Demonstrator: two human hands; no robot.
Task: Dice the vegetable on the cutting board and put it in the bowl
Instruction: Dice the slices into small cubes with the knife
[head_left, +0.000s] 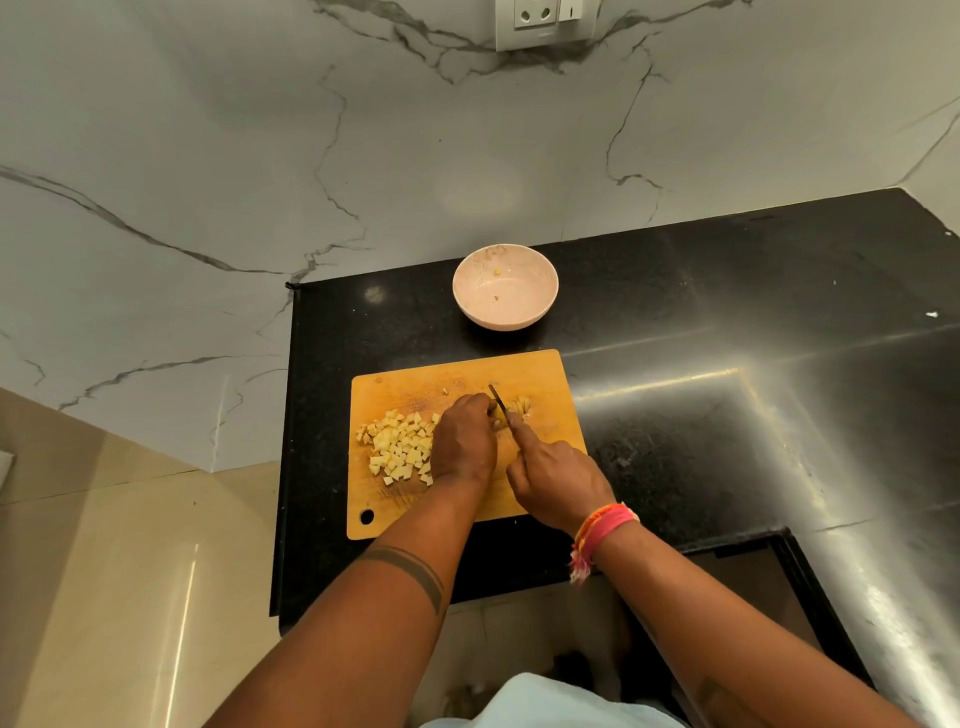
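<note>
On the black polished stone surface (675, 291), a rectangular orange-tan wooden cutting board (415, 379) lies near the front edge. Left hand (464, 441): palm down, fingers curled, pressing on the uncut pale yellow vegetable piece (521, 406) at the board's far centre; forearm enters from lower left. Right hand (558, 480): fingers wrapped firmly round the handle of a small dark-bladed knife (498, 397), forefinger extended along its spine, blade angled against the piece just beside the left fingertips. Right wrist carries a pink and orange thread band (602, 527). A heap of pale yellow diced cubes (397, 447) rests on the board's left half, touching the left hand. A round pale pink bowl (470, 291) stands beyond the board, apart from it, holding only small scraps.
</note>
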